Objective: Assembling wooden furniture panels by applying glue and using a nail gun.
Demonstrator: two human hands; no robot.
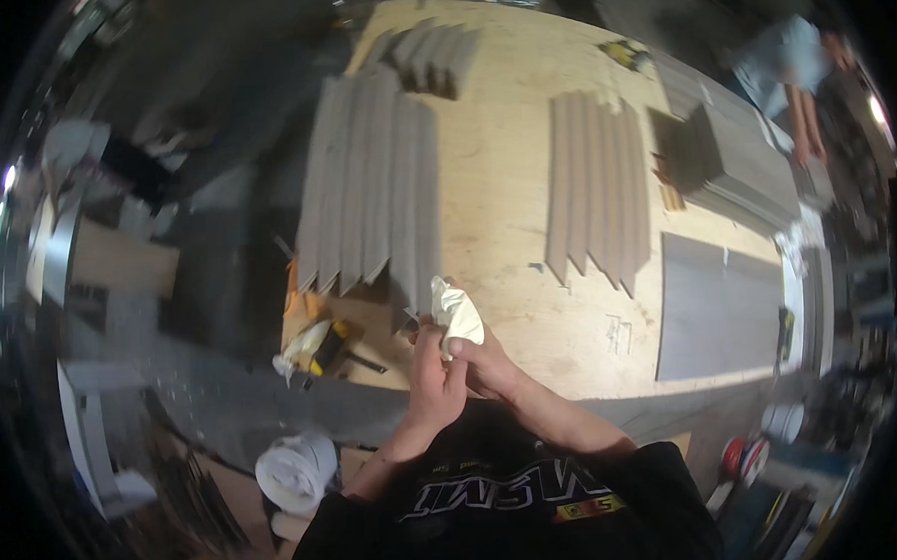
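Observation:
Close to my body, over the near edge of the wooden table [508, 277], both hands are closed around a crumpled cream-white piece [458, 315]. It looks like a soft cloth or bag; which one I cannot tell. My left hand [436, 379] grips its lower left side. Just beside it, my right hand [482, 359] presses the lower end, thumb upward. Beyond my hands on the left lies a row of long grey-brown strips [369, 183] with angled ends. A similar row of strips [599, 183] lies to the right.
At the near left corner lie a yellow-and-black tool [329, 347] and a crumpled white bag [301, 344]. Grey panels [720, 308] and a stack of boards [739, 162] occupy the right side. A person [790, 70] stands at the far right. A white bucket [297, 472] is below left.

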